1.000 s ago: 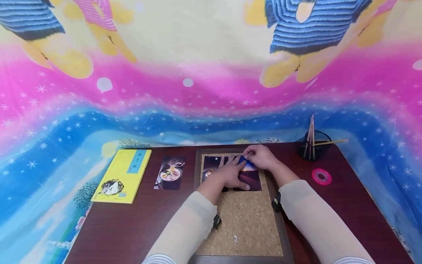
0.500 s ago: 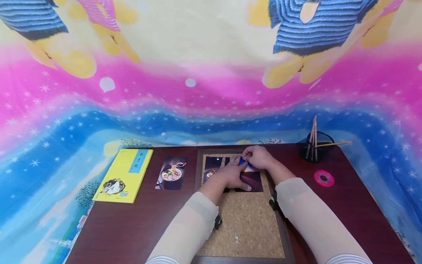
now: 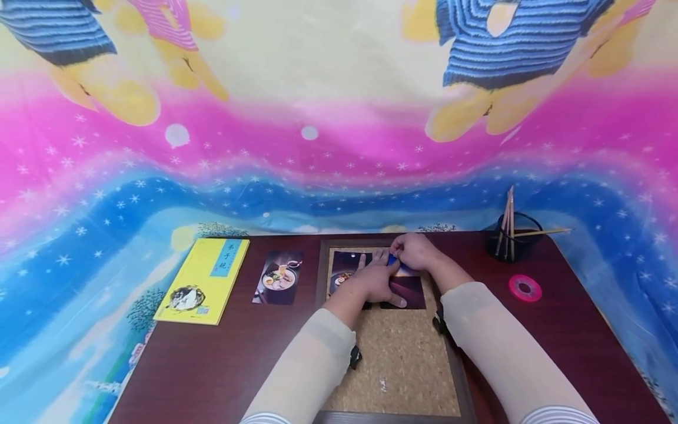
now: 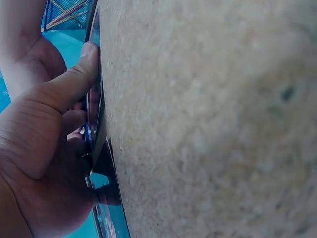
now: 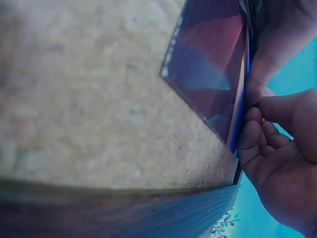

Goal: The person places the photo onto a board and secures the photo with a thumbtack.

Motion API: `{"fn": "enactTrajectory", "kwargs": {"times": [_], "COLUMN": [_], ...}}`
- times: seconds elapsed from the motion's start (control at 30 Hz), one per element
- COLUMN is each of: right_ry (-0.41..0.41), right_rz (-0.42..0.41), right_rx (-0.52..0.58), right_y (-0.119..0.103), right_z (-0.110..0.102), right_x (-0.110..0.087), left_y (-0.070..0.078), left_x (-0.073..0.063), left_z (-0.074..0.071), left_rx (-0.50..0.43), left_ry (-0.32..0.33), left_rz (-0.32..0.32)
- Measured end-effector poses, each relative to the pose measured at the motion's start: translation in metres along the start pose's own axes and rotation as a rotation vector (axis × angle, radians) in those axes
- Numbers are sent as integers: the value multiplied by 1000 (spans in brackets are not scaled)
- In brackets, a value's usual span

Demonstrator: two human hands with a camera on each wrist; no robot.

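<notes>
My left hand (image 3: 378, 281) lies spread over two photo cards on the cork board (image 3: 402, 353), its thumb on the lower part of the right card. That right card (image 3: 410, 290) is dark purple with a blue and orange top. Beside it, the left card (image 3: 339, 277) shows a dish of food, partly covered by my wrist. At the right card's upper edge, my right hand (image 3: 415, 251) pinches a small pin-like thing between thumb and forefinger, mostly hidden by the fingertips. The right wrist view shows those fingertips (image 5: 252, 131) right against the card.
Left of the board lie a photo of a noodle bowl (image 3: 279, 280) and a yellow book (image 3: 203, 282). To the right are a pink ring-shaped case (image 3: 525, 288) and a black mesh pencil cup (image 3: 498, 248). Small whitish bits (image 3: 382, 386) lie low on the cork.
Both hands keep their places on the right card, with only slight finger and right forearm movement. The whole head view shifts slightly to the right.
</notes>
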State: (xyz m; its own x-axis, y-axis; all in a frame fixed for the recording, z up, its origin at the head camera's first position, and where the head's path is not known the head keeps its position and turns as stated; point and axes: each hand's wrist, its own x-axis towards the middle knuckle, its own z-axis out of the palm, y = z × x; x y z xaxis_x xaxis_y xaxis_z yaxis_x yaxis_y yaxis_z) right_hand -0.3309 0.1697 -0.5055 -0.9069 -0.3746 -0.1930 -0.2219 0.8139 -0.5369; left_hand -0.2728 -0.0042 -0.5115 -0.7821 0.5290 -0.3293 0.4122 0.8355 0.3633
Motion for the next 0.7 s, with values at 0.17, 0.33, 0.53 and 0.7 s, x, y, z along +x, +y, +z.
{"fn": "enactTrajectory", "kwargs": {"times": [0.17, 0.33, 0.53, 0.7], "right_ry": [-22, -50, -61, -36], "right_rz": [27, 38, 36, 36], "right_rx": [-9, -7, 0, 19], "right_y": [0, -1, -2, -2], "right_z": [-1, -3, -6, -6], "right_x": [1, 2, 3, 3], "left_y": [0, 1, 1, 0], "left_x": [1, -1, -3, -2], "left_z": [0, 0, -1, 0], "left_rx": [-34, -26, -24, -28], "left_ry": [-15, -8, 5, 12], "left_rz": [-4, 6, 1, 0]}}
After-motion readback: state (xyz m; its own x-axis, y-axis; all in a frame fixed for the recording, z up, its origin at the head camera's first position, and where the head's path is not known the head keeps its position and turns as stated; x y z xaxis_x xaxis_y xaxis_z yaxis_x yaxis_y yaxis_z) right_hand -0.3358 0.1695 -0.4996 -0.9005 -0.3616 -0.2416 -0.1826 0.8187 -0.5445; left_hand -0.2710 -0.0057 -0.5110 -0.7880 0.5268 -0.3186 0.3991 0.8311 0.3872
